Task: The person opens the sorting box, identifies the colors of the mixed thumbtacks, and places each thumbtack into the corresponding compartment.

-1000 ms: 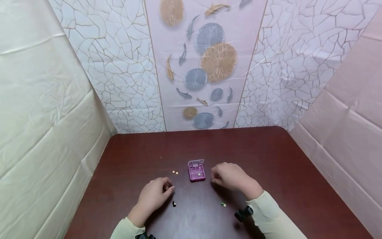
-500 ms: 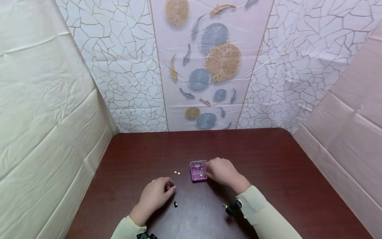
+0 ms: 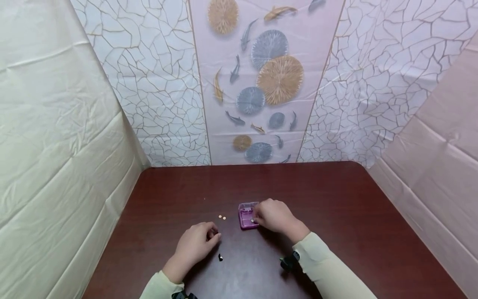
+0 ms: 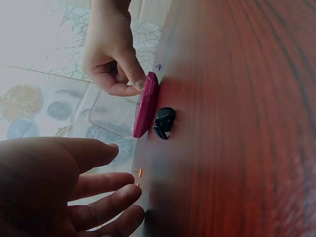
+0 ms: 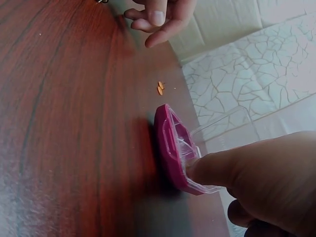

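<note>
A small magenta pill box (image 3: pixel 249 227) stands on the table with its clear lid (image 4: pixel 111 118) raised. A small pale pill (image 3: pixel 252 220) lies inside it, beside the fingertips of my right hand (image 3: pixel 275 215). The thumb (image 5: pixel 212 168) of that hand reaches over the rim into the box; whether the fingers pinch the pill is hidden. My left hand (image 3: pixel 195 243) rests to the left with relaxed, slightly bent fingers and nothing in them. Two orange pills (image 5: pixel 160 88) lie on the table between the left hand and the box.
Glossy black pieces (image 4: pixel 165 118) lie on the dark red wooden table (image 3: pixel 179 187) just right of the left hand. A bit of green (image 3: pixel 281 259) shows beside the right wrist's camera. Patterned cloth (image 3: pixel 168 104) hangs behind the table, with plain cloth at both sides.
My right hand has moved left from beside the box until its fingertips are inside it by the pale pill. The left hand has stayed in place. The head view has shifted slightly.
</note>
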